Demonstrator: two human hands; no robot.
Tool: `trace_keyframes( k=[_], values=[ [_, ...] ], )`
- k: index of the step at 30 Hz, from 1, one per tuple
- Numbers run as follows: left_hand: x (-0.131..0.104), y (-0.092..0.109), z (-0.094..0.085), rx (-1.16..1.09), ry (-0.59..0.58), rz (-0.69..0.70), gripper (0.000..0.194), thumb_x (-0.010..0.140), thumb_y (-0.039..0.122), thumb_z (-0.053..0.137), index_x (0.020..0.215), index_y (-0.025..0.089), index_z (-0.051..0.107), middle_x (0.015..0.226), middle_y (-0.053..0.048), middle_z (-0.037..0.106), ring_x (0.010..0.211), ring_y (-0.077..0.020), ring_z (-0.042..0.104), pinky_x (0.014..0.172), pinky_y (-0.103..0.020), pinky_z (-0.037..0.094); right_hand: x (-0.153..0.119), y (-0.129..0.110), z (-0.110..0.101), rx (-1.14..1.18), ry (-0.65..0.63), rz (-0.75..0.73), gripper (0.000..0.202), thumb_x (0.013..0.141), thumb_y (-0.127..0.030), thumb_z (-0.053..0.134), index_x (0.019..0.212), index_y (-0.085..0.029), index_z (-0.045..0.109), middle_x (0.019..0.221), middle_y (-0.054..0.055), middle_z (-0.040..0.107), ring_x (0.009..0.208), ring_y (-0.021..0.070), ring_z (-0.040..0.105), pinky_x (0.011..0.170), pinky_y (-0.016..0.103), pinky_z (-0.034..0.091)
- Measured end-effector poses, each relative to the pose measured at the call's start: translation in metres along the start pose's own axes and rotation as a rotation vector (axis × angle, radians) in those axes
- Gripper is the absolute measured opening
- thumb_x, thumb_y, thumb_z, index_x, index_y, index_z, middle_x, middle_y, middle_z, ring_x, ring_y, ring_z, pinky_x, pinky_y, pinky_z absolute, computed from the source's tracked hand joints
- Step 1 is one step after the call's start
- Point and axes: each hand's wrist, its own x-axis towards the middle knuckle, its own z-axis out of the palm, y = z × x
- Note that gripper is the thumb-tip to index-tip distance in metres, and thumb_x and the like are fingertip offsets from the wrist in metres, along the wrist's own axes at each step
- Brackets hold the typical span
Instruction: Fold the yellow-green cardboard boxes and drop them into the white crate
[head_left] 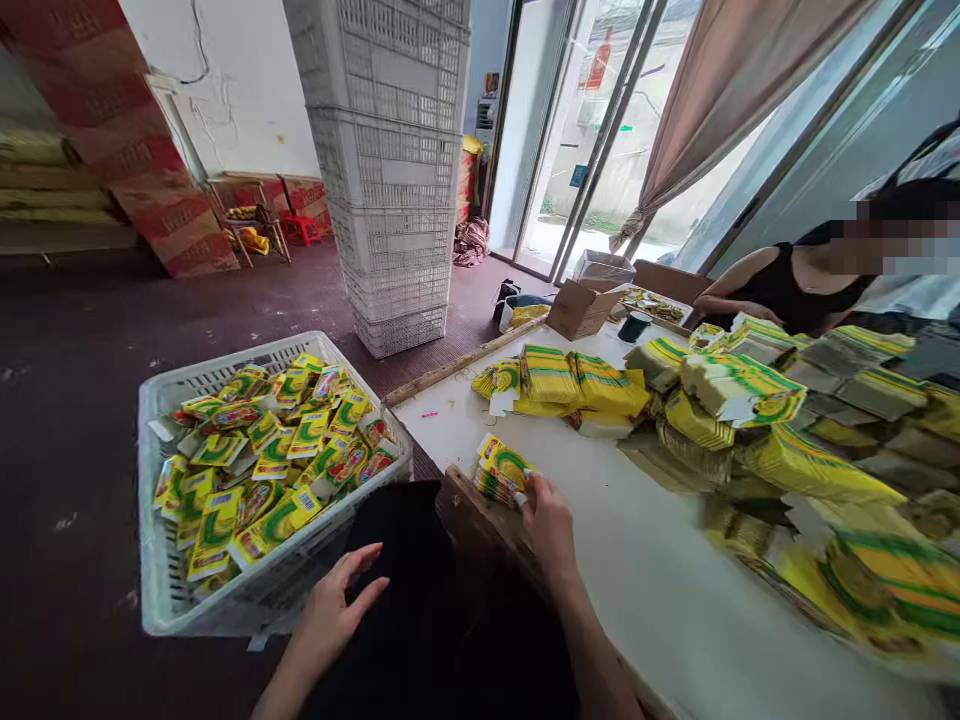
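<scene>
Your right hand [549,515] grips one small pile of flat yellow cards [501,468]. Your left hand [341,610] is open, empty, near one holey plastic basket [161,590].

You have a tall stack of white crates [397,170] standing on the dark reddish floor [247,300]. Left of the stack, red cartons [161,180] lean by a white wall [255,90], near a red stool [301,229]. Right of it, daylight enters through glass doors [577,150] beside a gathered pinkish curtain [697,100].
</scene>
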Motion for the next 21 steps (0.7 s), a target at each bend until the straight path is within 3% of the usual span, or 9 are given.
trace_keyframes(
  k=[5,9,12,16,18,21],
  values=[
    [0.002,0.011,0.006,-0.068,-0.038,0.027,0.039,0.066,0.047,0.07,0.097,0.023,0.073,0.097,-0.009,0.076,0.09,-0.0291,0.072,0.084,-0.043,0.058,0.004,-0.005,-0.003,0.08,0.123,0.04,0.035,0.07,-0.012,0.051,0.104,-0.017,0.056,0.091,0.009,0.065,0.087,0.0271,0.062,0.08,0.041,0.05],
    [-0.001,0.019,0.02,-0.18,-0.121,0.02,0.041,0.065,0.047,0.074,0.098,0.024,0.073,0.096,-0.01,0.076,0.09,-0.0281,0.071,0.085,-0.042,0.057,0.001,-0.02,-0.013,0.342,0.139,0.094,0.04,0.067,-0.012,0.051,0.107,-0.02,0.05,0.08,0.002,0.06,0.072,0.0205,0.06,0.07,0.035,0.051],
    [-0.002,0.021,0.037,-0.38,-0.156,0.029,0.053,0.06,0.049,0.079,0.106,0.024,0.071,0.103,-0.011,0.074,0.094,-0.0289,0.069,0.084,-0.041,0.056,-0.019,-0.049,-0.011,0.622,0.015,0.08,0.039,0.068,-0.013,0.052,0.105,-0.022,0.049,0.077,-0.002,0.058,0.064,0.015,0.058,0.062,0.027,0.05],
    [0.001,0.031,0.057,-0.934,-0.037,0.015,0.067,0.061,0.06,0.075,0.115,0.022,0.065,0.115,-0.012,0.069,0.106,-0.0305,0.064,0.087,-0.04,0.054,-0.062,-0.095,0.004,0.885,-0.289,0.039,0.034,0.066,-0.014,0.059,0.097,-0.024,0.051,0.075,-0.004,0.058,0.062,0.0114,0.055,0.057,0.021,0.046],
    [0.005,0.042,0.06,-1.18,0.038,-0.053,0.063,0.065,0.062,0.072,0.111,0.02,0.066,0.109,-0.011,0.07,0.103,-0.0288,0.064,0.086,-0.039,0.055,-0.077,-0.109,0.009,0.962,-0.379,0.043,0.039,0.066,-0.013,0.059,0.102,-0.024,0.051,0.074,-0.004,0.056,0.063,0.0113,0.055,0.056,0.02,0.045],
    [0.01,0.064,0.058,-1.397,0.17,-0.107,0.049,0.06,0.056,0.078,0.09,0.019,0.068,0.079,-0.005,0.068,0.077,-0.021,0.066,0.073,-0.033,0.056,-0.088,-0.114,0.014,1.056,-0.449,0.025,0.045,0.068,-0.019,0.062,0.111,-0.025,0.05,0.075,-0.004,0.055,0.067,0.0123,0.054,0.06,0.021,0.045]
  ],
)
